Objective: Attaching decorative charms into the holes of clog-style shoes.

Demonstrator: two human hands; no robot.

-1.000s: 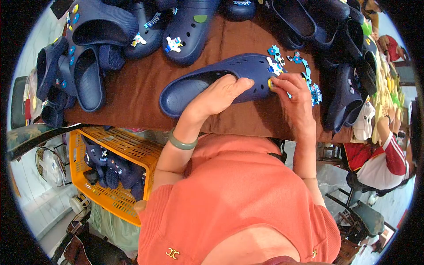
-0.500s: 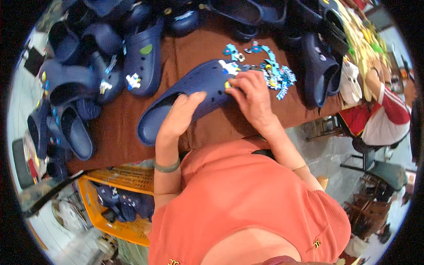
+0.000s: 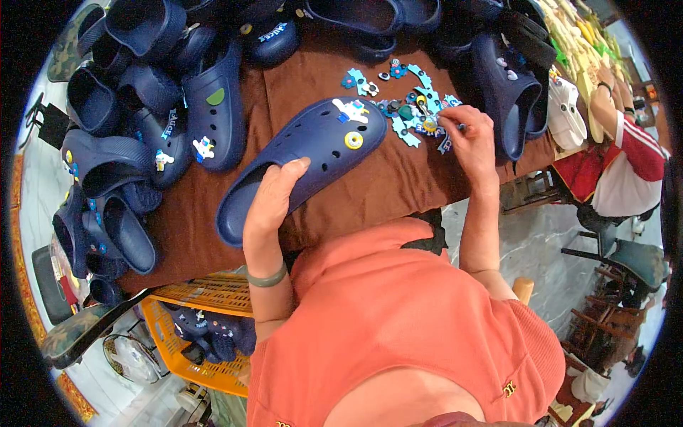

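Observation:
A navy clog (image 3: 299,142) lies tilted across the brown cloth, its toe to the upper right. My left hand (image 3: 269,199) grips it near the foot opening, with the thumb on top. A white figure charm (image 3: 351,112) and a round yellow-and-white charm (image 3: 353,140) sit in its toe holes. To the right, my right hand (image 3: 471,139) is at the edge of a pile of small shoe charms (image 3: 425,103). Its fingertips are pinched together against the charms; what they hold is too small to make out.
Other navy clogs (image 3: 215,99) crowd the left and far sides of the brown cloth (image 3: 341,203). Another clog (image 3: 509,99) stands right of the charms. An orange crate (image 3: 160,341) with clogs is below left. A person in a red-and-white sleeve (image 3: 637,153) works at the right.
My right hand has left the clog's toe and moved right to the charm pile. The round yellow-and-white charm now shows uncovered on the clog. My left hand still grips the clog.

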